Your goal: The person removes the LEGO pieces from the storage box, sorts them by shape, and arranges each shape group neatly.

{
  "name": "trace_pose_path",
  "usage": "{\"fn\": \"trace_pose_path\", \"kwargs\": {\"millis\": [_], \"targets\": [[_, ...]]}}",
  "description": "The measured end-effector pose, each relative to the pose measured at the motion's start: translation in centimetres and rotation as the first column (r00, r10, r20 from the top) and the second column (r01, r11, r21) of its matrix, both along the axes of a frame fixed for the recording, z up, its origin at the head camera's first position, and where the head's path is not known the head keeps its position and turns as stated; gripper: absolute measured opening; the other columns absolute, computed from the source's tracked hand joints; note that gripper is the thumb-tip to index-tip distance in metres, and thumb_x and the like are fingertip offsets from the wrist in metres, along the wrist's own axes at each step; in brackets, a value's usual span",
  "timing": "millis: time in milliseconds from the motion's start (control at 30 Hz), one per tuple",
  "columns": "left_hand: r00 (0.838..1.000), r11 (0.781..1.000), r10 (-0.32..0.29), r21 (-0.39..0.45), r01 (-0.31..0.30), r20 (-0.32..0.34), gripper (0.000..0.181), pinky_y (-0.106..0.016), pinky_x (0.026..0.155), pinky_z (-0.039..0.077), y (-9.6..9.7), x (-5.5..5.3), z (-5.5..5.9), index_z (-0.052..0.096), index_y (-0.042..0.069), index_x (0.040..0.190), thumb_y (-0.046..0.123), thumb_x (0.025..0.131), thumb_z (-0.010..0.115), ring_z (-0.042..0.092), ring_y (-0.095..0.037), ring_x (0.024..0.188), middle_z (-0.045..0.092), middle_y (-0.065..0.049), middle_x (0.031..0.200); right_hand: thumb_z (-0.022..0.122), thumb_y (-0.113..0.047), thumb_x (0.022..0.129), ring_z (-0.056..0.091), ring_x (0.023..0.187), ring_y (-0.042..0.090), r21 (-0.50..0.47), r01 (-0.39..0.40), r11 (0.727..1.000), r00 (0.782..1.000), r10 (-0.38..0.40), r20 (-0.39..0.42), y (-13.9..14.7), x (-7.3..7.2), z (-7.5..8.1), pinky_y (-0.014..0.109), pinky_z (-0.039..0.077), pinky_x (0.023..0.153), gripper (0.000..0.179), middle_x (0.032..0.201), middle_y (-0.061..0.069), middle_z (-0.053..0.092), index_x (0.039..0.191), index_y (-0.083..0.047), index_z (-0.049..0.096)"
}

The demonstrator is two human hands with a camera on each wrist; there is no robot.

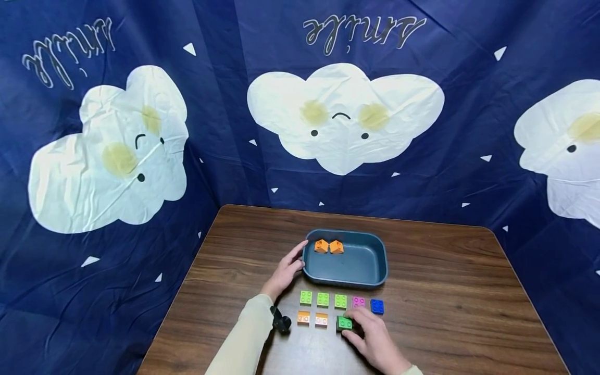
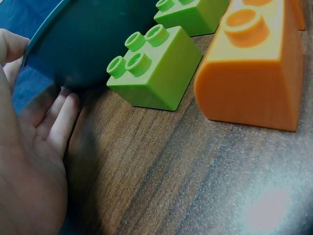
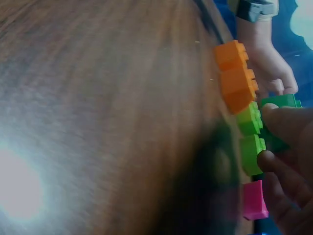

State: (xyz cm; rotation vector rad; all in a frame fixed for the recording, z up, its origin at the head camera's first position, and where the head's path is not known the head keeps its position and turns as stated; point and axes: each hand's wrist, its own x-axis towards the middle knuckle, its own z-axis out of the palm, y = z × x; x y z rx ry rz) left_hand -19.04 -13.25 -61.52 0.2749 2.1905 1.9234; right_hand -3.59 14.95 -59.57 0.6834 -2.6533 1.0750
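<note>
My right hand (image 1: 373, 336) pinches a dark green toy building block (image 1: 344, 323) between thumb and fingers, at the right end of the near row. In the right wrist view the thumb and fingers partly hide this green block (image 3: 286, 101). My left hand (image 1: 284, 273) touches the left side of a blue-green tub (image 1: 345, 284), fingers reaching along its wall. From the left wrist, one fingertip meets the tub's rim (image 2: 43, 33), and other fingers of the left hand (image 2: 34, 152) lie low by its base. Two orange blocks (image 1: 321, 246) lie inside the tub.
Before the tub runs a row of lime green blocks (image 1: 323, 299), a pink block (image 1: 359, 302) and a blue block (image 1: 377, 306). Two orange blocks with rounded edges (image 1: 303, 318) stand nearer. Behind the wooden table (image 1: 450, 291) hangs a navy cloth (image 1: 215, 130) with clouds.
</note>
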Motion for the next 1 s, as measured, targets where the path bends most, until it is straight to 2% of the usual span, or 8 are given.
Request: {"fn": "trace_pose_path", "kwargs": {"millis": [67,333,533,700,767,1000], "targets": [[1.000,1.000,0.001,0.000,-0.001,0.008,0.064,-0.058,0.122,0.032,0.0,0.0,0.0,0.045,0.030,0.161,0.007,0.102,0.052,0.036,-0.031,0.153,0.039,-0.009,0.168,0.091,-0.010,0.079,0.063,0.095,0.002,0.001,0.008,1.000,1.000,-0.008,-0.008,-0.3,0.0,-0.6,0.029,0.059,0.076,0.035,0.105,-0.013,0.068,0.109,-0.019,0.074],[1.000,1.000,-0.001,-0.008,0.001,0.013,0.064,-0.057,0.123,0.032,0.0,-0.1,0.0,0.044,0.032,0.161,0.009,0.102,0.053,0.035,-0.030,0.154,0.037,-0.007,0.168,0.095,-0.006,0.071,0.061,0.090,0.002,-0.019,0.032,0.999,0.988,-0.034,-0.152,-1.1,-0.2,-2.3,0.023,0.055,0.073,0.039,0.100,-0.006,0.069,0.103,-0.014,0.074],[1.000,1.000,0.007,-0.003,-0.007,0.017,0.064,-0.059,0.123,0.030,0.1,-0.1,-0.1,0.044,0.027,0.162,0.006,0.102,0.051,0.034,-0.032,0.155,0.037,-0.009,0.169,0.095,-0.004,0.069,0.062,0.089,0.003,-0.023,0.047,0.999,0.985,-0.050,-0.164,-1.6,-0.3,-2.7,0.025,0.055,0.073,0.040,0.100,-0.005,0.069,0.102,-0.013,0.074],[0.999,1.000,0.025,-0.001,-0.025,0.020,0.063,-0.060,0.123,0.029,0.6,1.0,1.9,0.041,0.019,0.163,0.003,0.102,0.048,0.034,-0.036,0.154,0.037,-0.015,0.168,0.095,-0.003,0.069,0.064,0.090,0.005,-0.009,0.075,0.997,0.990,-0.075,-0.121,-1.8,-0.2,-2.7,0.029,0.057,0.074,0.040,0.101,-0.005,0.070,0.101,-0.014,0.074],[1.000,1.000,0.024,0.003,-0.024,0.020,0.063,-0.060,0.123,0.029,0.7,1.2,2.3,0.041,0.019,0.163,0.003,0.103,0.047,0.033,-0.036,0.154,0.037,-0.014,0.168,0.095,-0.003,0.068,0.064,0.090,0.005,-0.005,0.080,0.997,0.990,-0.080,-0.116,-1.8,-0.2,-2.7,0.029,0.057,0.074,0.040,0.100,-0.006,0.069,0.101,-0.014,0.074],[1.000,1.000,0.019,-0.010,-0.018,0.020,0.064,-0.059,0.123,0.030,0.3,0.0,0.1,0.042,0.025,0.163,0.003,0.103,0.049,0.033,-0.034,0.155,0.036,-0.011,0.169,0.095,-0.002,0.068,0.062,0.089,0.004,-0.008,0.081,0.997,0.990,-0.081,-0.116,-1.8,-0.2,-2.8,0.028,0.056,0.073,0.040,0.100,-0.005,0.069,0.100,-0.012,0.075]]}}
